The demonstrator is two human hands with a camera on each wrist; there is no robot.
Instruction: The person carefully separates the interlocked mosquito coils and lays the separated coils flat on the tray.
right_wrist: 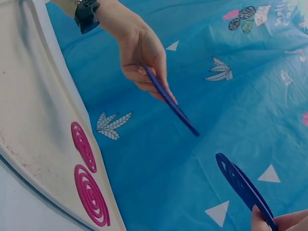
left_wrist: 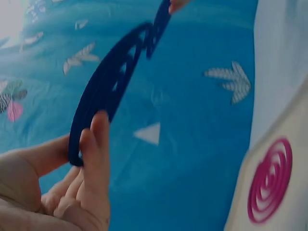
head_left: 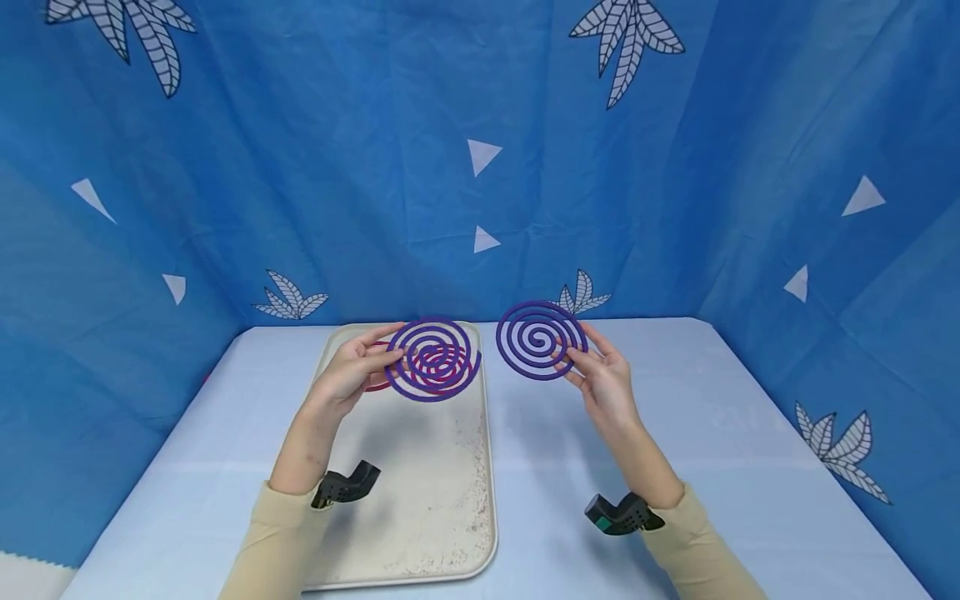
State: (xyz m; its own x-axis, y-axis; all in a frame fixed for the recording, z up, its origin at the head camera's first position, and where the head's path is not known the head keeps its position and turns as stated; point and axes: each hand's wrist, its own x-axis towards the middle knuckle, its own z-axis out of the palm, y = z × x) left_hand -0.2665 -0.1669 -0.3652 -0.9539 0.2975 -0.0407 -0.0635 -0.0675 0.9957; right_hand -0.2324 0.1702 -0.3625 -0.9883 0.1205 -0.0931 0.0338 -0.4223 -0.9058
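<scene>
Raised over the table, my left hand pinches a purple mosquito coil by its left rim, between thumb and fingers. To the right, my right hand grips a second purple mosquito coil at its right rim. The two coils are held side by side with a gap between them in the head view. Seen from the left wrist, the left coil is tilted and nearly edge-on. Two pink mosquito coils lie on the tray; in the head view the left hand and its coil partly cover them.
A worn off-white tray with a raised rim lies on the left half of the white table. Blue patterned cloth hangs behind the table and along both sides. Each wrist wears a black camera.
</scene>
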